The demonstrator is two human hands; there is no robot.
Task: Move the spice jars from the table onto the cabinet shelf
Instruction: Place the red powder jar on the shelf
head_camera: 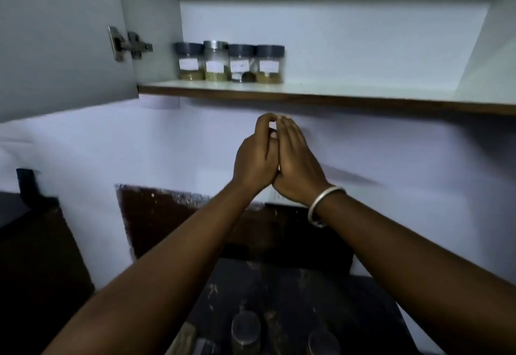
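Closest to the lens, right at the bottom edge, two spice jars stood on the dark table (279,285). The left jar (245,329) and the right jar (321,340) were near each other but apart. Both were seen from above and were pretty dim, so I couldn't tell what was in them. Some blurry thing sat just left of them, no idea what.

Both bare forearms reached up and forward over that table, and the right wrist had a silver bangle (324,206) on it. Further up, the left hand (255,159) and right hand (297,164) were pressed together palm to palm, just below the shelf. The right hand's fingers were straight and flat. The left hand's fingers were loosely bent at the tips and rested against the right hand's fingers. Neither hand was gripping anything.

Behind the hands was a white wall, with a brown panel (167,215) lower down behind the table.

Up top, the cabinet shelf (335,97) had a row of four jars (242,65) at its left end. They stood upright and side by side, white labels facing out, with brownish-green stuff in the bottoms. Three had dark lids, and the silver-lid jar (215,60) was second from the left. The cabinet door (55,33) hung open on the left, with its metal hinge (129,44) showing.
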